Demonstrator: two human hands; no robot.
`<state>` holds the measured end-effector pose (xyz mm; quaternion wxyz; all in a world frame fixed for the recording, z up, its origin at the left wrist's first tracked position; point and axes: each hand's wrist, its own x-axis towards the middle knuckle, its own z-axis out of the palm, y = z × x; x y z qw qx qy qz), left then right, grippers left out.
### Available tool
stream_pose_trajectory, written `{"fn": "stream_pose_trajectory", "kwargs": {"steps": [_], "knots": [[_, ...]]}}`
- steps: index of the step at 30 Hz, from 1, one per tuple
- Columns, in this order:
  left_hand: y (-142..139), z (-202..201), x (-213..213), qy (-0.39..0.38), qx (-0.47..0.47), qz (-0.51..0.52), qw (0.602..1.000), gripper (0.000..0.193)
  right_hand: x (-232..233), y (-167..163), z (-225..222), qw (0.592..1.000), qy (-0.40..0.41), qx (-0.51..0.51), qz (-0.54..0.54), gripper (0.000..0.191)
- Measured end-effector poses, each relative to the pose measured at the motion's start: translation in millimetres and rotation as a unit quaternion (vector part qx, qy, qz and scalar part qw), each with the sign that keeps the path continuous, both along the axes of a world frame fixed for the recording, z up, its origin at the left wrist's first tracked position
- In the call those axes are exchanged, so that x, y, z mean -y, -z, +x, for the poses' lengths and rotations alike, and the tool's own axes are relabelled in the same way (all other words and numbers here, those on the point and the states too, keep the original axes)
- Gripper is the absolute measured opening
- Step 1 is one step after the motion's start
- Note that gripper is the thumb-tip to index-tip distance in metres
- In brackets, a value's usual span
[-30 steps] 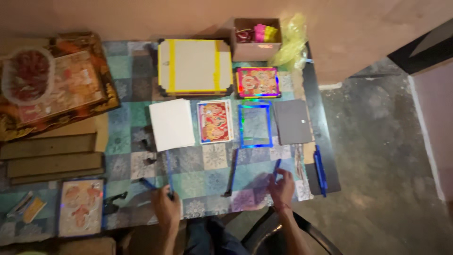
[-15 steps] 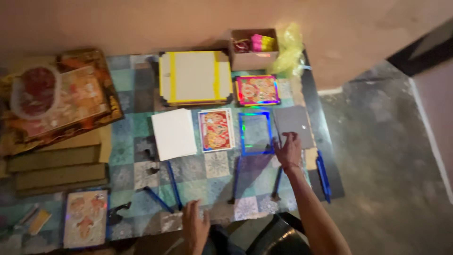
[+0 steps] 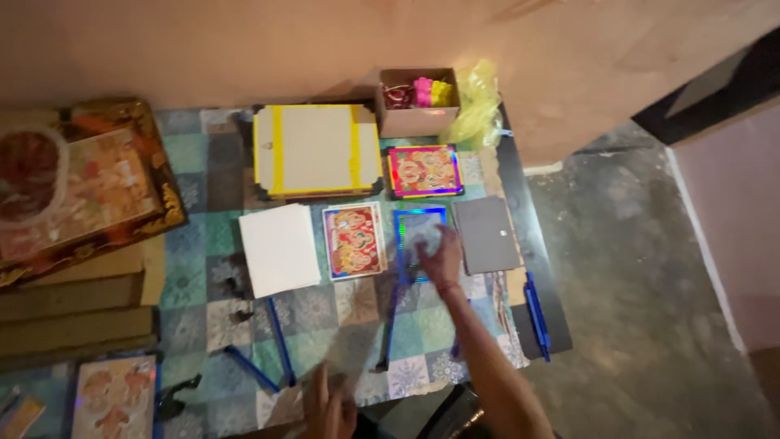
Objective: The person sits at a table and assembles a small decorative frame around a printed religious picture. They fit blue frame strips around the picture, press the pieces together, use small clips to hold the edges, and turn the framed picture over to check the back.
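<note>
Spread flat, the right hand [image 3: 443, 256] now presses the blue-rimmed frame [image 3: 418, 242] on the surface [image 3: 195, 293], having moved off the grey panel [image 3: 486, 236], while the left hand [image 3: 329, 406] rests empty near the edge.

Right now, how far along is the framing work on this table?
Done: one framed picture lies finished-looking by the box. In hand: the right hand rests on the blue frame; the left hand sits at the table edge. Left, apparently: the print, white sheet and grey board lie separate beside the frame, and blue strips lie loose.
</note>
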<state>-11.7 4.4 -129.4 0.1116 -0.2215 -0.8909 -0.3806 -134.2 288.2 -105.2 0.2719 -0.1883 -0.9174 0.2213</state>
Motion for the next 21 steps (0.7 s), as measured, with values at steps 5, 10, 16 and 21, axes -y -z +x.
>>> {"fn": "stream_pose_trajectory", "kwargs": {"steps": [5,10,16,21], "knots": [[0,-7,6,0.091,0.164,-0.064,0.98,0.062,-74,-21,34,0.931,0.22,0.292,-0.024,0.132],[-4,-4,-1,0.066,0.101,-0.044,0.992,0.058,-97,-23,51,0.881,0.227,0.404,-0.09,0.155],[-13,5,0,0.042,0.134,-0.048,0.989,0.058,-96,-19,46,0.876,0.226,0.419,-0.078,0.15],[-23,9,-1,0.031,0.232,-0.079,0.969,0.054,-92,-20,45,0.885,0.19,0.425,-0.031,0.151]]}}
